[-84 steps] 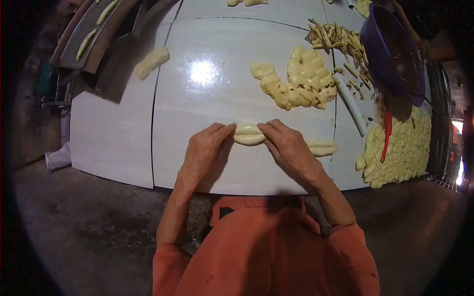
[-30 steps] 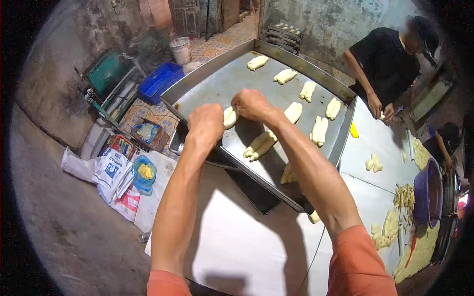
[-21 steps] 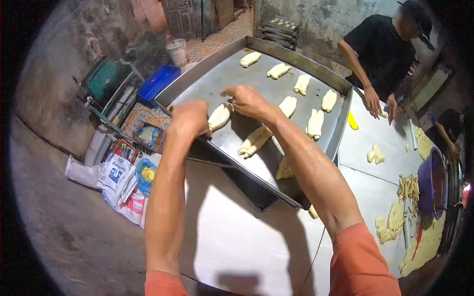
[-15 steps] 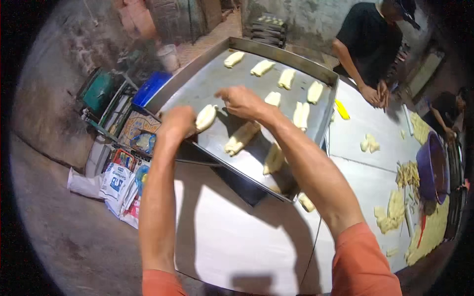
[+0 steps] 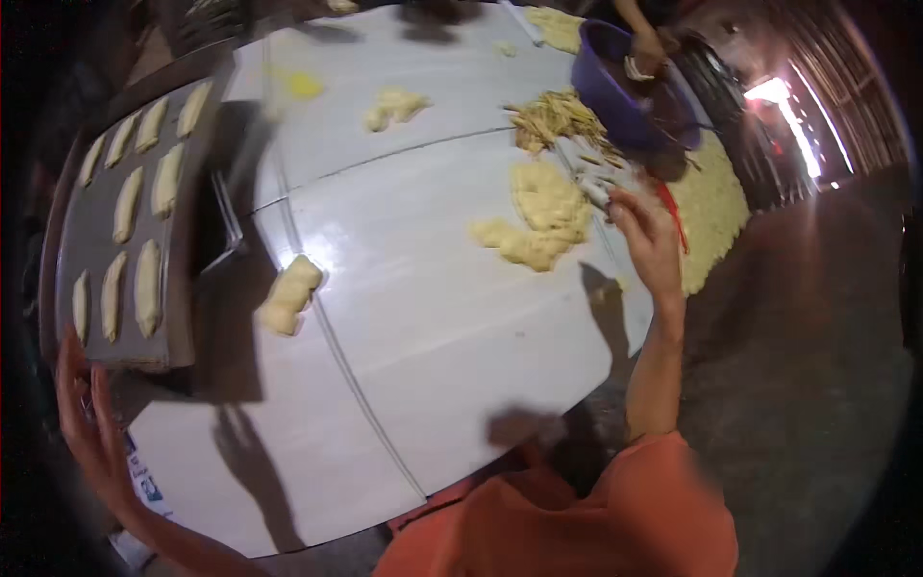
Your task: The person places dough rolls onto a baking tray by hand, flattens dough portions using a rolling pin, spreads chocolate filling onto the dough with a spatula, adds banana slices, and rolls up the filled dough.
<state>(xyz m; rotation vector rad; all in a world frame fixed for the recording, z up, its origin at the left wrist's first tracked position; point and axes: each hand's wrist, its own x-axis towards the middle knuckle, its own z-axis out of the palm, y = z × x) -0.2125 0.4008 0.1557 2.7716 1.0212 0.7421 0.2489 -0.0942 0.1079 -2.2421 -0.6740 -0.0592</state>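
My left hand is at the near end of the metal tray, fingers stretched out and apart beside a long pale dough roll; several more rolls lie in the tray. My right hand reaches over the right of the table, fingers curved near a white roller and a red-handled tool; whether it grips anything is unclear in the blur. Left of it lies a mass of dough pieces. A separate lumpy piece of dough lies near the tray.
On the white table are a pile of thin strips, more dough, a blurred yellow tool and a sheet of dough lumps. A co-worker's hand reaches into the purple basin at the back right.
The view has swung right and down from tray to table. My hands have left the roll they were at: the left is at the tray's end, the right has moved out rightward over the table.
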